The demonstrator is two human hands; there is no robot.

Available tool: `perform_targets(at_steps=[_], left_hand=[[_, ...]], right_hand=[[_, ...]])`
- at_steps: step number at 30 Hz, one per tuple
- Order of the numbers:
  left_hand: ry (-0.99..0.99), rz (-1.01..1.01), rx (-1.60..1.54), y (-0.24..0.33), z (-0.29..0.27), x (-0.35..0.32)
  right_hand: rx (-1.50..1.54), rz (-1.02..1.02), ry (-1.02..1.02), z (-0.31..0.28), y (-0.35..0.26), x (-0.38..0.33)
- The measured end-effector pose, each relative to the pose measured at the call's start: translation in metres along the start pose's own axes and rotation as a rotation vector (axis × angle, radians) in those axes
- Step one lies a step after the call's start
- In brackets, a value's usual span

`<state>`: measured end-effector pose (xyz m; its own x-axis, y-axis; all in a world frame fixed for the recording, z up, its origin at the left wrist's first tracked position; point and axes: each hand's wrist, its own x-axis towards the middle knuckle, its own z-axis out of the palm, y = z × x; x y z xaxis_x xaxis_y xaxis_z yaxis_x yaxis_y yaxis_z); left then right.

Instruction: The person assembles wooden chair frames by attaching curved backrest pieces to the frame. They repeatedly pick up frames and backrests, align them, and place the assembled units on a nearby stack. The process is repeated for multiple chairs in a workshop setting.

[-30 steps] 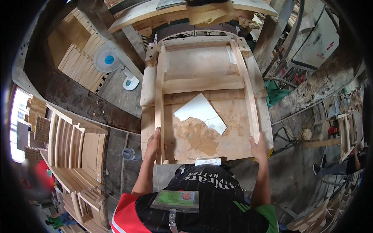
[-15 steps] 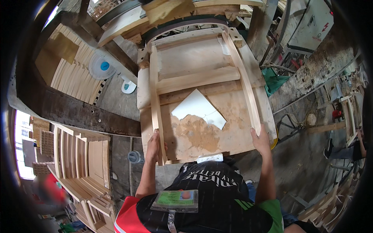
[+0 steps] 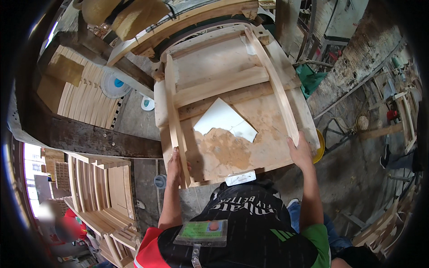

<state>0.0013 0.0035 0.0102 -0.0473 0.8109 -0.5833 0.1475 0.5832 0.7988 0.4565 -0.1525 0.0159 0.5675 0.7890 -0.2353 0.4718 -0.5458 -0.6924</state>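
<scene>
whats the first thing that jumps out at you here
A pale wooden frame of rails and crossbars lies flat on a worn workbench at the centre, with the left hand gripping its left rail and the right hand on the near end of its right rail. A white sheet lies inside the frame beside a patch of sawdust. Stacks of similar frames stand at lower left.

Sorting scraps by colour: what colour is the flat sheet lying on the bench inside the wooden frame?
White sheet, seen in the head view.
</scene>
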Motion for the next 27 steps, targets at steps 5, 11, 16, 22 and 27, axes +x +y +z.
perform_targets(at_steps=[5,11,16,22,27], left_hand=[[0.021,0.0,0.012,0.008,0.005,-0.006],[0.016,0.022,-0.008,0.002,0.002,-0.008],[0.021,0.02,0.006,0.005,0.001,-0.005],[0.045,0.002,-0.026,0.008,0.002,-0.006],[0.03,-0.016,-0.051,0.02,0.003,-0.011]], right_hand=[[-0.021,0.014,0.005,-0.001,-0.005,-0.002],[0.023,-0.01,-0.01,-0.004,-0.008,-0.002],[-0.029,-0.052,0.039,-0.004,-0.009,-0.005],[-0.024,0.003,0.019,-0.007,-0.014,-0.005],[-0.021,-0.001,0.009,-0.012,-0.021,-0.008]])
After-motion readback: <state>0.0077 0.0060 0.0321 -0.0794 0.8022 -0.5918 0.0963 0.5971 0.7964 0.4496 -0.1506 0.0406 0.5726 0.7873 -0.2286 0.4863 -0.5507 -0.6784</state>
